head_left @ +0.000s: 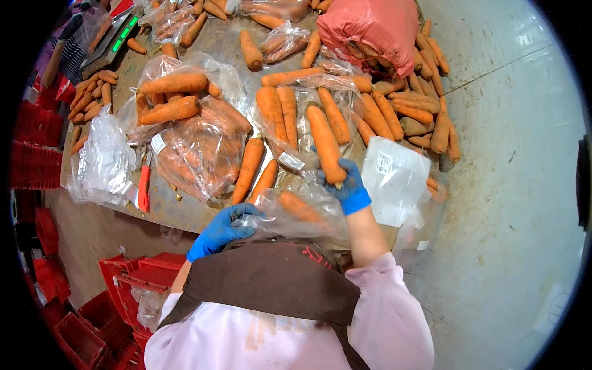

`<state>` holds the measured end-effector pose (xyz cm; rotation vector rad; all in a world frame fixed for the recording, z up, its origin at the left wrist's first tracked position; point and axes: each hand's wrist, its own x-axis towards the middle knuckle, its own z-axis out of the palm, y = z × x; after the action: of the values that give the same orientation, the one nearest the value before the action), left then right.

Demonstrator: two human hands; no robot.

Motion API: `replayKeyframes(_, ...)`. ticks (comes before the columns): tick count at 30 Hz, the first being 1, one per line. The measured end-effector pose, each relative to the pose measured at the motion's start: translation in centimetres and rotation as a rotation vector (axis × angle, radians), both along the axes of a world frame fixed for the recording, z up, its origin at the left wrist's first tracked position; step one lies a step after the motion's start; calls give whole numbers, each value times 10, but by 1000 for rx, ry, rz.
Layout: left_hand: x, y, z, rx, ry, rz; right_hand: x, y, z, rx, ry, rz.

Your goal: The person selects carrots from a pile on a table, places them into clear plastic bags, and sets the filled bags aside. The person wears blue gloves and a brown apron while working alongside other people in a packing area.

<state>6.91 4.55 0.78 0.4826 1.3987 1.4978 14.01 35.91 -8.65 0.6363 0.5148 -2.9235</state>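
Note:
Both my hands wear blue gloves. My right hand (347, 186) is closed around the thick end of a large carrot (324, 137), whose other end points away from me. At the table's near edge my left hand (228, 230) grips the rim of a clear plastic bag (333, 223). A blurred carrot (300, 206) shows through that bag's film. Two loose carrots, one of them upright-lying (248, 169), rest just beyond my left hand. Past my right hand, several carrots lie on another clear bag with a white label (291, 161).
Filled carrot bags (200, 151) crowd the table's left half, near empty bags (105, 157) and a red-handled knife (144, 188). White bags (394, 179) lie right. A pink sack (370, 31) and loose carrots line the far right. Red crates (139, 280) stand below left; a scale (114, 43) and another person are far left.

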Motion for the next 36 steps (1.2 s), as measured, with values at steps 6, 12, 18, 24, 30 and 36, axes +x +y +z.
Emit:
replayKeyframes(6,-1,59,-13,77,-151,63,28,-63,47,53,180,-67)
replayKeyframes(12,17,89,-4,-32,77,36,22,-81,66,402,268,-196)
replayKeyframes(18,24,77,-1,-155,568,-24,13,-44,96,450,344,-482)
replayKeyframes(24,33,69,-4,-25,364,12,12,-58,98,138,432,-495)
replayKeyframes(30,32,62,-13,-19,456,80,19,-98,83,531,242,-400)
replayKeyframes(36,22,53,-8,93,-500,28,0,-58,107,168,382,-450)
